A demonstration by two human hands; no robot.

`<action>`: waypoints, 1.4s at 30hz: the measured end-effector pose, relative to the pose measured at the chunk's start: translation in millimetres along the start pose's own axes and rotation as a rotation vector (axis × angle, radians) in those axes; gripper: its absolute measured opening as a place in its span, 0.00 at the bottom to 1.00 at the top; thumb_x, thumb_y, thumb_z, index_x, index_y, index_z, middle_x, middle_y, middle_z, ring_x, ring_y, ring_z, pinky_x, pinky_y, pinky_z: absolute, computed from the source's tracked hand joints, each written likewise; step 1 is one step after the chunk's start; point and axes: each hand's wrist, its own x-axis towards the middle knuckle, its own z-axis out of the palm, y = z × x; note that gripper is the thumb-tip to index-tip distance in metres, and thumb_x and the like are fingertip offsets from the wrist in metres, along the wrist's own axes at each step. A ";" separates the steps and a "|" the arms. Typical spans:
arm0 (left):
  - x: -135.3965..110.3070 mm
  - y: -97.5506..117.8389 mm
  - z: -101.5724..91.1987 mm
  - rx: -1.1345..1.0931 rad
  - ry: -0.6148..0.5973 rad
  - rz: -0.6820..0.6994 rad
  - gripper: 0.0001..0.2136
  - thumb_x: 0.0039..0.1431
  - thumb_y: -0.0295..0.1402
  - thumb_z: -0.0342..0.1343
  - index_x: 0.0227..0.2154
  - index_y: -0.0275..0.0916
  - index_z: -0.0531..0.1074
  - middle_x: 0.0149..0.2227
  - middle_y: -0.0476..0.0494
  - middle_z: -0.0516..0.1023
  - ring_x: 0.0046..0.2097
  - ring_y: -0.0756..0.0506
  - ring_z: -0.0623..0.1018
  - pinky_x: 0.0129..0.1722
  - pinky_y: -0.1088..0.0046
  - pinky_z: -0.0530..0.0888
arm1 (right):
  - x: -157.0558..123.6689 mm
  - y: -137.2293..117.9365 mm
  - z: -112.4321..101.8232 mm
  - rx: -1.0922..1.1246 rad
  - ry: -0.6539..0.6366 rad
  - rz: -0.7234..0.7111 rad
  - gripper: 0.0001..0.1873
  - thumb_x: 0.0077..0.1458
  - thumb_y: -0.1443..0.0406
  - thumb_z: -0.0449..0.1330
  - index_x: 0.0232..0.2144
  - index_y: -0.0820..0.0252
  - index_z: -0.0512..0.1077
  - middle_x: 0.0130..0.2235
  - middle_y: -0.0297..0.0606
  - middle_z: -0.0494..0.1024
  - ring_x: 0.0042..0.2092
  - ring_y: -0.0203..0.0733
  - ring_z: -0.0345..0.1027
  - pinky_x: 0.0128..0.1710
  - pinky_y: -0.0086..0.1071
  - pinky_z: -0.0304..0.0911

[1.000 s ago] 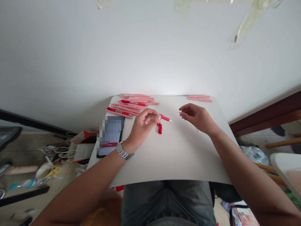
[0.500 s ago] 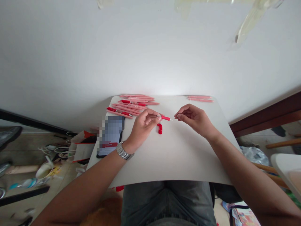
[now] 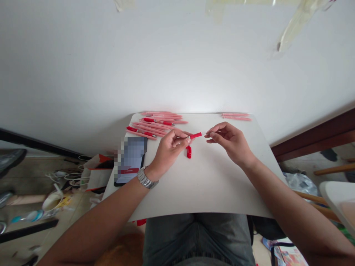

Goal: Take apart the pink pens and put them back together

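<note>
My left hand [image 3: 173, 144], with a metal watch on its wrist, pinches a red pen barrel [image 3: 195, 135] pointing right and slightly up. A thin pale tip [image 3: 203, 134] sticks out of the barrel's right end. My right hand [image 3: 226, 136] has thumb and forefinger closed at that tip; what they pinch is too small to make out. Just below the left fingertips, a short red pen part [image 3: 189, 152] lies on the white table [image 3: 205, 184].
Several pink wrapped pens [image 3: 155, 127] lie at the back left, with red pens [image 3: 141, 131] among them. A few more pink pens [image 3: 236, 116] lie at the back right. A phone [image 3: 130, 160] rests on the table's left side, and the wall [image 3: 194, 74] stands behind.
The barrel's right end has tilted upward. My right fingers have come to its pale tip, closing the small gap. The pens on the table have not moved.
</note>
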 end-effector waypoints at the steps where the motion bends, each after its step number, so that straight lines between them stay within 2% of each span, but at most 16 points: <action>1: -0.1 -0.4 -0.4 0.000 -0.002 -0.003 0.09 0.64 0.35 0.68 0.39 0.40 0.73 0.47 0.43 0.81 0.45 0.46 0.83 0.49 0.64 0.82 | -0.1 0.0 0.7 0.001 0.005 0.003 0.17 0.59 0.50 0.70 0.40 0.55 0.75 0.45 0.40 0.83 0.50 0.48 0.80 0.51 0.47 0.80; 4: -0.4 -1.7 -1.0 0.001 -0.008 -0.011 0.10 0.64 0.35 0.68 0.39 0.39 0.73 0.48 0.42 0.81 0.45 0.46 0.84 0.49 0.63 0.82 | 0.0 1.6 2.7 0.016 0.014 0.008 0.18 0.60 0.50 0.70 0.41 0.55 0.74 0.49 0.41 0.83 0.53 0.48 0.79 0.53 0.48 0.80; 9: -1.0 -1.8 0.4 0.010 -0.016 -0.025 0.10 0.64 0.37 0.68 0.39 0.39 0.72 0.46 0.42 0.81 0.45 0.45 0.84 0.49 0.63 0.83 | 0.1 4.9 5.0 0.074 0.005 -0.010 0.15 0.61 0.52 0.70 0.40 0.55 0.75 0.46 0.40 0.84 0.51 0.45 0.79 0.54 0.48 0.79; 14: -2.0 -4.4 0.4 0.064 -0.026 -0.008 0.11 0.63 0.35 0.69 0.38 0.39 0.72 0.43 0.44 0.80 0.44 0.46 0.84 0.48 0.67 0.82 | -0.6 4.6 5.7 0.088 -0.002 -0.022 0.13 0.61 0.55 0.71 0.40 0.55 0.77 0.45 0.39 0.84 0.49 0.44 0.80 0.54 0.46 0.79; 18: -3.4 -7.0 -1.0 0.093 -0.077 -0.012 0.10 0.63 0.34 0.68 0.37 0.39 0.71 0.42 0.44 0.79 0.41 0.48 0.83 0.46 0.69 0.82 | -1.3 2.9 6.2 0.046 0.005 -0.010 0.15 0.60 0.52 0.71 0.40 0.55 0.77 0.45 0.40 0.84 0.49 0.46 0.80 0.55 0.48 0.79; 23: -3.1 -6.6 -1.2 0.143 -0.089 -0.029 0.10 0.64 0.35 0.68 0.43 0.39 0.75 0.42 0.43 0.80 0.42 0.47 0.84 0.45 0.69 0.82 | -2.8 0.7 7.1 0.022 0.001 0.000 0.14 0.60 0.52 0.71 0.40 0.54 0.79 0.44 0.40 0.84 0.48 0.47 0.80 0.54 0.49 0.79; 30: -1.5 -3.6 -0.1 0.099 -0.086 -0.049 0.11 0.62 0.37 0.70 0.42 0.39 0.76 0.39 0.43 0.82 0.40 0.46 0.84 0.39 0.71 0.82 | -4.0 0.9 6.9 -0.020 0.007 -0.011 0.16 0.60 0.50 0.70 0.42 0.53 0.80 0.45 0.41 0.85 0.48 0.49 0.80 0.55 0.52 0.78; 38: -0.8 0.1 1.0 0.089 -0.058 -0.059 0.11 0.61 0.37 0.70 0.42 0.39 0.77 0.39 0.44 0.82 0.42 0.45 0.84 0.44 0.69 0.82 | -4.6 -2.9 6.3 -0.010 -0.005 -0.035 0.14 0.62 0.52 0.69 0.44 0.53 0.80 0.46 0.41 0.85 0.51 0.49 0.80 0.56 0.51 0.78; 42: -0.6 -1.5 0.7 0.079 -0.039 -0.049 0.11 0.61 0.37 0.70 0.42 0.40 0.77 0.39 0.44 0.82 0.43 0.45 0.84 0.46 0.68 0.82 | 0.5 -2.2 -1.6 -0.074 0.065 -0.038 0.17 0.62 0.50 0.68 0.44 0.53 0.78 0.44 0.40 0.84 0.49 0.48 0.80 0.52 0.48 0.79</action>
